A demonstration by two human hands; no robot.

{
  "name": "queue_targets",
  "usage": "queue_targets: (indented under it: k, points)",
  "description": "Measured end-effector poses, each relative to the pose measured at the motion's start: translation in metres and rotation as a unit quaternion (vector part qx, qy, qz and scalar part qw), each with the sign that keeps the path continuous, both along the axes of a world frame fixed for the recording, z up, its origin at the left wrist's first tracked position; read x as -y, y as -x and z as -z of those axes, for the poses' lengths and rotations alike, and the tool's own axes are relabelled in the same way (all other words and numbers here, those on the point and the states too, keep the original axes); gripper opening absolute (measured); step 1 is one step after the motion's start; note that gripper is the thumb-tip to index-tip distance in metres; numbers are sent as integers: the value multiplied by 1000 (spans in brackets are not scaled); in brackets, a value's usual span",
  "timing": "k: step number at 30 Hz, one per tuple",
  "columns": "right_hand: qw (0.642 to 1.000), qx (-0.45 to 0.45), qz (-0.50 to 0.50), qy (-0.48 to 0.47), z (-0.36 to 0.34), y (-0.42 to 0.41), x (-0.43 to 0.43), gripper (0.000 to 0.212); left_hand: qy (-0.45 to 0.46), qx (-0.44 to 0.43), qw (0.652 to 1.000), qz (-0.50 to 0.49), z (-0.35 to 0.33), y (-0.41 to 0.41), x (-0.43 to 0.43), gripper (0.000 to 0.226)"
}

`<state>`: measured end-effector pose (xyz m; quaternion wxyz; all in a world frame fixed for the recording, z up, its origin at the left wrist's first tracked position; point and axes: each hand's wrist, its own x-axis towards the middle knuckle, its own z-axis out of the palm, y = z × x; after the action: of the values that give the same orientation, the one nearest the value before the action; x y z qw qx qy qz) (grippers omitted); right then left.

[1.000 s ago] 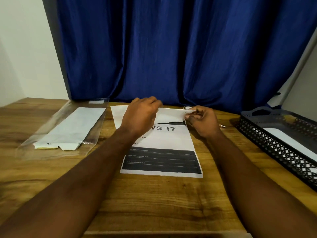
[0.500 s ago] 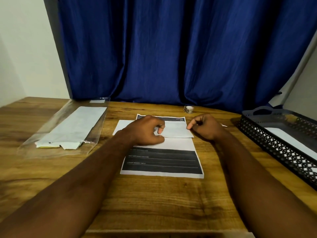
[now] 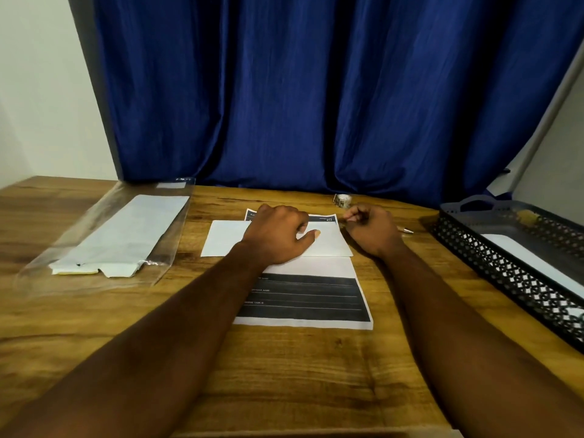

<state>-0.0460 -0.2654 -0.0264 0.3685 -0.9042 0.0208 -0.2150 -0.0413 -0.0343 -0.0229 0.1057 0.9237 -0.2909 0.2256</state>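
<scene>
A printed sheet (image 3: 303, 298) with black bands lies on the wooden table (image 3: 284, 374) in front of me. Across its upper half lies a blank white paper (image 3: 224, 238), lying flat. My left hand (image 3: 278, 235) rests on that white paper with its fingers curled under and the thumb pressed flat on it. My right hand (image 3: 369, 229) sits just off the paper's right edge, fingers curled, thumb and forefinger tips together near the far right corner. I see nothing held in it.
A clear plastic sleeve (image 3: 104, 235) with white envelopes inside lies at the left. A black mesh tray (image 3: 512, 273) holding a white sheet stands at the right. A small tape roll (image 3: 341, 200) and a pen tip (image 3: 406, 230) lie behind my right hand. Blue curtain behind.
The white paper, lifted at the far edge by both hands a second ago, has come down flat onto the printed sheet. My right hand has let go and moved off to the right.
</scene>
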Motion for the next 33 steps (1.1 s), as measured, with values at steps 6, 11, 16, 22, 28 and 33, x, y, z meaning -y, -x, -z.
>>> queue_targets:
  k: [6, 11, 16, 22, 28, 33]
  points:
    - [994, -13, 77, 70, -13, -35, 1, 39, 22, 32, 999, -30, 2, -12, -1, 34]
    - [955, -106, 130, 244, -28, -65, -10, 43, 7, 33, 998, -51, 3, -19, 2, 30]
    - [933, -163, 179, 265, -16, -85, -8, 39, -13, 13, 999, -50, 1, -19, 5, 28]
    - [942, -48, 185, 274, -23, -77, -9, 25, -7, 22, 998, -60, 2, -19, 5, 32]
    - [997, 9, -42, -67, -39, -41, -34, 23, 48, 52, 993, -93, 0, -15, 2, 49]
    - [956, -65, -212, -192, -42, 6, -56, 15, 172, 43, 981, -82, 2, -8, -2, 70]
